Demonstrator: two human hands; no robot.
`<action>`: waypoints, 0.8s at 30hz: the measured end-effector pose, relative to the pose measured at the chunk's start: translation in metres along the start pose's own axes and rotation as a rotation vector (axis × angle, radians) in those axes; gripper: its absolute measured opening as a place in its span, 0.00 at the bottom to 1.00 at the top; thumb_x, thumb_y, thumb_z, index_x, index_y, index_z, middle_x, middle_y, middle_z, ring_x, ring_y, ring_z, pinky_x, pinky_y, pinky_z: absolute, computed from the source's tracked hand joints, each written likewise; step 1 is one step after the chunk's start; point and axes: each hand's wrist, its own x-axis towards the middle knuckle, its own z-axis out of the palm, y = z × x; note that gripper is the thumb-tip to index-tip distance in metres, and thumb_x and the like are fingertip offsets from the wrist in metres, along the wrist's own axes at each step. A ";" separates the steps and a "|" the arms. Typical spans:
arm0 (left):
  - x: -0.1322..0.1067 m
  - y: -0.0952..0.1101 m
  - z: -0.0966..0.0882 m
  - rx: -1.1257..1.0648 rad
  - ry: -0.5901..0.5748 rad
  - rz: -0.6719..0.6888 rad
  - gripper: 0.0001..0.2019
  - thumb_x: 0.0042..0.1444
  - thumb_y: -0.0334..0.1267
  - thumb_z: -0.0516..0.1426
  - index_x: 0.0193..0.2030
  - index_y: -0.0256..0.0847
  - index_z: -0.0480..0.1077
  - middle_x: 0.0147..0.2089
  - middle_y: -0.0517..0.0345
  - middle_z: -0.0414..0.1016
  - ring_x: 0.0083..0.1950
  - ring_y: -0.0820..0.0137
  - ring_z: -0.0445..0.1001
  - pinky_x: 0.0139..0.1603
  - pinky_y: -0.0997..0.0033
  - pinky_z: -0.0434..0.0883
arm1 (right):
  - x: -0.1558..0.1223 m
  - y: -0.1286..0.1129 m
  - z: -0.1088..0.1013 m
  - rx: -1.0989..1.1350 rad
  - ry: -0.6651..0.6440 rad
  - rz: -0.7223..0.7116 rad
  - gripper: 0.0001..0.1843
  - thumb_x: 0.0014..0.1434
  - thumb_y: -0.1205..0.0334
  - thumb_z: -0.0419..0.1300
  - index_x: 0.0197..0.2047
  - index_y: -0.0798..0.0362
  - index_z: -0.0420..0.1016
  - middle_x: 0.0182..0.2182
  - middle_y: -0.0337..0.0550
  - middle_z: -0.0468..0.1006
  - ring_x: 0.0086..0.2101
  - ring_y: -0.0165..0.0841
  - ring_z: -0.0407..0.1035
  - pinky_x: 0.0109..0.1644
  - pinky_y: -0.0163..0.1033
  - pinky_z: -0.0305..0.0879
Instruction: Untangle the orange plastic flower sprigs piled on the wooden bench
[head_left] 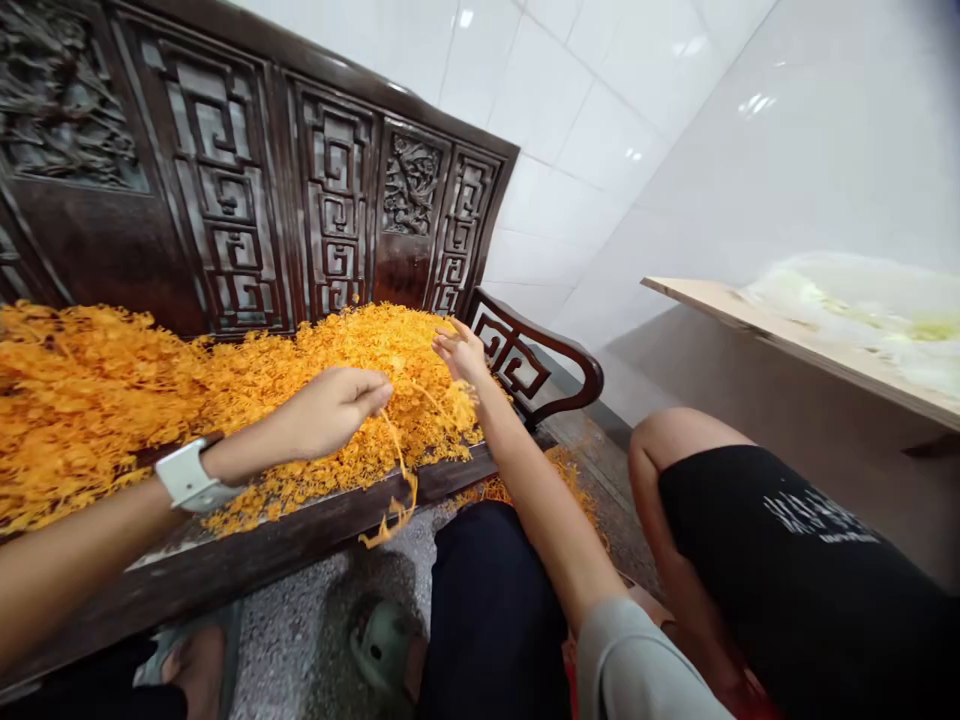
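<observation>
A long heap of orange, frilly, flower-like sprigs (285, 365) covers the seat of a dark carved wooden bench (405, 265). My left hand (334, 408), with a pale watch on its wrist, is closed in a pinch over the front of the heap. From its fingertips an orange sprig (405, 475) dangles past the seat's front edge. My right hand (461, 352) is at the heap's right end, its fingers apart. Beside that wrist hangs a fluffy orange clump; whether the hand touches it I cannot tell.
The bench's curved armrest (562, 390) stands to the right of my forearm. More orange strands (574, 490) lie on the floor beyond my knee. Close on the right sits another person in black shorts (795, 540). A wooden board (720, 310) bears a translucent plastic bag (862, 310).
</observation>
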 end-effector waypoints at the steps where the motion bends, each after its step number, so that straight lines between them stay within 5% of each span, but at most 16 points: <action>1: 0.001 -0.003 -0.005 0.014 0.022 -0.002 0.21 0.66 0.48 0.52 0.23 0.43 0.57 0.23 0.58 0.61 0.26 0.68 0.60 0.32 0.65 0.56 | 0.001 0.001 -0.002 -0.032 -0.009 -0.006 0.24 0.46 0.61 0.71 0.47 0.49 0.76 0.43 0.43 0.79 0.40 0.31 0.73 0.45 0.38 0.72; 4: 0.007 -0.014 -0.022 0.098 0.094 -0.033 0.20 0.65 0.45 0.53 0.22 0.44 0.58 0.21 0.58 0.62 0.24 0.68 0.60 0.31 0.64 0.55 | -0.005 -0.007 0.003 -0.111 -0.073 -0.069 0.22 0.53 0.53 0.71 0.50 0.50 0.79 0.57 0.51 0.78 0.52 0.37 0.72 0.52 0.40 0.72; 8: 0.010 -0.017 -0.040 0.284 0.065 -0.105 0.20 0.66 0.43 0.52 0.22 0.44 0.55 0.20 0.60 0.61 0.23 0.69 0.58 0.31 0.64 0.54 | -0.036 -0.037 0.017 -0.243 -0.300 -0.360 0.30 0.68 0.33 0.55 0.54 0.50 0.79 0.57 0.54 0.79 0.56 0.41 0.73 0.57 0.46 0.72; 12: 0.011 -0.014 -0.051 0.501 -0.006 -0.097 0.17 0.65 0.40 0.52 0.23 0.43 0.58 0.21 0.60 0.62 0.24 0.69 0.59 0.33 0.63 0.54 | -0.072 -0.057 0.028 -0.363 -0.553 -0.587 0.29 0.71 0.35 0.54 0.61 0.47 0.75 0.54 0.48 0.80 0.48 0.37 0.76 0.51 0.44 0.72; 14: 0.012 -0.016 -0.057 0.631 0.016 -0.081 0.14 0.63 0.39 0.53 0.25 0.43 0.64 0.21 0.58 0.65 0.24 0.67 0.60 0.34 0.63 0.54 | -0.083 -0.055 0.033 -0.434 -0.646 -0.627 0.26 0.70 0.36 0.56 0.55 0.48 0.77 0.46 0.45 0.81 0.40 0.34 0.75 0.44 0.41 0.70; 19: 0.014 -0.038 -0.076 0.843 0.016 -0.046 0.13 0.63 0.39 0.52 0.31 0.43 0.76 0.22 0.56 0.70 0.25 0.66 0.64 0.35 0.64 0.58 | -0.095 -0.038 0.046 -0.530 -0.548 -0.868 0.22 0.72 0.46 0.60 0.30 0.51 0.69 0.24 0.35 0.67 0.26 0.27 0.61 0.34 0.39 0.58; 24: 0.016 -0.069 -0.087 0.822 -0.084 0.133 0.13 0.62 0.36 0.53 0.37 0.44 0.80 0.27 0.55 0.77 0.27 0.67 0.69 0.38 0.64 0.62 | -0.105 -0.040 0.056 -0.334 -0.336 -0.851 0.24 0.72 0.43 0.58 0.31 0.51 0.68 0.25 0.35 0.65 0.26 0.27 0.59 0.32 0.37 0.57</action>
